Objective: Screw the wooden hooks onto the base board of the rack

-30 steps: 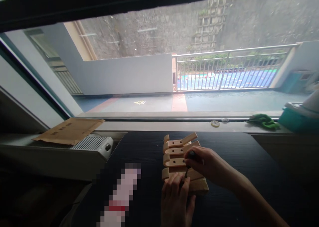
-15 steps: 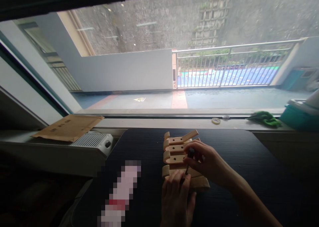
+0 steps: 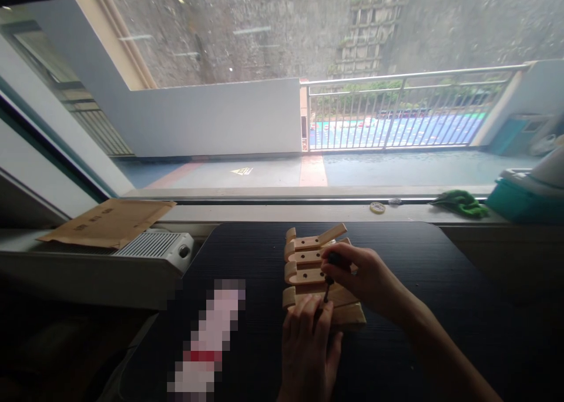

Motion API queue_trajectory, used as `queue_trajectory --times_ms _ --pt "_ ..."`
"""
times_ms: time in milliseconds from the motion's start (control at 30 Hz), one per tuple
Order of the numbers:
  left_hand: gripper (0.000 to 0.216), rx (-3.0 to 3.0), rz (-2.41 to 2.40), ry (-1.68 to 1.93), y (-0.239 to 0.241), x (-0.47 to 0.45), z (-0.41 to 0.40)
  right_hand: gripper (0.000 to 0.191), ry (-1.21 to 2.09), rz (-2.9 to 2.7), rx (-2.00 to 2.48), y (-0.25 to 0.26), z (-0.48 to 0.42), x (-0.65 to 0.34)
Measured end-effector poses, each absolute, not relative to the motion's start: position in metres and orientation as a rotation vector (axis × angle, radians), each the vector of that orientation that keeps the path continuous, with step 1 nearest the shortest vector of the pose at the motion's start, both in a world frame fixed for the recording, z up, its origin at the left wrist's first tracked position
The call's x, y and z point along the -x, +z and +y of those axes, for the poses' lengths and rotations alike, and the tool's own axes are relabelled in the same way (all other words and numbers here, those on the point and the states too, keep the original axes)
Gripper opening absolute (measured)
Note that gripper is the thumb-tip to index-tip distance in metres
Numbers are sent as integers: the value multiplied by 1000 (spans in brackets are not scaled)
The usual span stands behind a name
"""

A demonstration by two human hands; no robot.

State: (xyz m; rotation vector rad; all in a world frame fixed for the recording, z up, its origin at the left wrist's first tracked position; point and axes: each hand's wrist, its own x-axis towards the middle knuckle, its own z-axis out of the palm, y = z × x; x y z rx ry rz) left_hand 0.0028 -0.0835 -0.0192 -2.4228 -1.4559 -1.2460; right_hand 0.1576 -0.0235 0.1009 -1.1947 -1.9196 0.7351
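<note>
A pale wooden assembly (image 3: 307, 274) of finger-like bars with dark round holes lies on the black table, and one short strip slants up at its far end. My right hand (image 3: 359, 270) is closed around the dark handle of a screwdriver (image 3: 326, 290). The screwdriver's shaft points down to the nearest bar, beside my left fingertips; its tip is hidden. My left hand (image 3: 308, 343) bends its fingers over the near edge of the wood and holds it, the thumb to the right. Part of the assembly is hidden by both hands.
The black table (image 3: 247, 255) stands against a window sill. On the sill are a tape roll (image 3: 377, 208), a green cloth (image 3: 460, 203) and a teal container (image 3: 515, 196). At the left, a brown envelope (image 3: 110, 220) lies over a white vented unit (image 3: 161, 249). A blurred pinkish strip (image 3: 215, 325) is on the table.
The whole view has shifted slightly, so things appear a little higher and further left. My right hand has turned on the screwdriver handle, showing more of the shaft. My left hand stays on the wood.
</note>
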Motion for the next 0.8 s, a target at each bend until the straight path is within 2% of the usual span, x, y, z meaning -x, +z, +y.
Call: queue_trajectory --times_ms 133,300,500,800 --pt "33 2442 -1474 -1152 -15 -2 -85 13 660 -1920 1200 100 -26 -151" --pt "34 2440 -1464 -1153 -13 -1 -86 23 659 -1957 1205 102 -31 -154" --pt "35 2471 -1474 -1153 -13 -1 -86 20 654 -1958 1167 105 -31 -157" --pt "33 2497 -1455 -1118 -10 1 -84 20 467 -1957 1191 100 -29 -150"
